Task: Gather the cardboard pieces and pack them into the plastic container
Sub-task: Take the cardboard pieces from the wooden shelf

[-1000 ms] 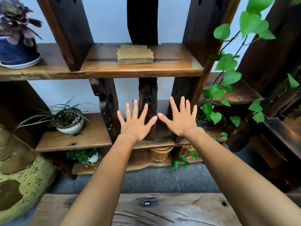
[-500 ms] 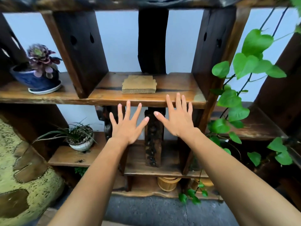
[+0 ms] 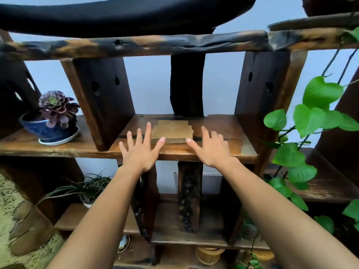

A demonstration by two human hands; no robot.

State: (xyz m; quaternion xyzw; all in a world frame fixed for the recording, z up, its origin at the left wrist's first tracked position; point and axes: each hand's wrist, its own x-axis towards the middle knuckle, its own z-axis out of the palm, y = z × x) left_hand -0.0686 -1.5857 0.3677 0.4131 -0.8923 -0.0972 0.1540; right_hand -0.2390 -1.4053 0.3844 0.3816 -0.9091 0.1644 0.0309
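A: Where's the cardboard?
B: Wooden shelf point(image 3: 223, 129), middle bay, one cardboard stack point(image 3: 172, 132)

A: Hands?
B: Left hand point(image 3: 138, 150) and right hand point(image 3: 210, 150) flank it, fingers spread, holding nothing. I'd pinch both ends together so no piece slips

Lighting is looking soft and even here, daylight coming off the pale blue-white wall point(image 3: 149, 88) behind the dark rustic wooden shelf unit point(image 3: 213, 152), so the uprights are reading almost black against it. A bit of sheen is showing on the glossy middle board. No hard shadows, just dim pockets underneath. The wide lens is bending the top wooden beam point(image 3: 136, 45) and stretching both bare forearms at the bottom corners. The big black curved shape point(image 3: 116, 14) up top is smearing out of focus, and the bright green heart-shaped leaves point(image 3: 314, 113) are slightly overexposed.
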